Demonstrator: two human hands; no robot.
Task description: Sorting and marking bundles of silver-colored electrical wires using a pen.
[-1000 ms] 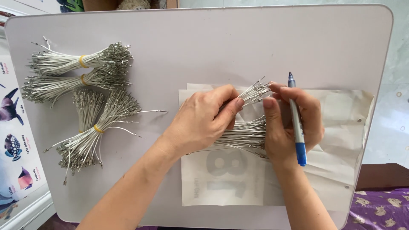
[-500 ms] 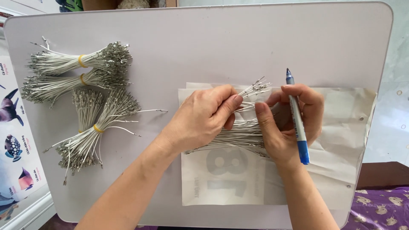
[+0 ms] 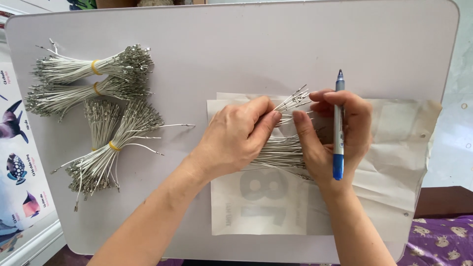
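My left hand (image 3: pixel 236 140) lies over a loose bunch of thin white wires with small metal terminals (image 3: pixel 281 150), its fingers curled down to pinch them near their upper ends so the terminals fan out together past my fingertips. My right hand (image 3: pixel 332 140) meets it from the other side: the thumb presses against the same wires, just beside my left fingertips, while the other fingers clasp a blue-capped pen with a white barrel (image 3: pixel 338 128) upright against the palm, tip pointing away from me, seemingly parked there so the thumb is free to work.

The bunch rests on a sheet of white paper with large grey printing (image 3: pixel 256 202), which overlaps a crumpled translucent sheet (image 3: pixel 394 148); both lie on the pale lilac table (image 3: pixel 246 49), toward its right and near edge.

Well apart, on the left of the table, four finished bundles of similar wires, each bound with a yellow rubber band (image 3: pixel 96 113), lie close together, some touching or crossing.
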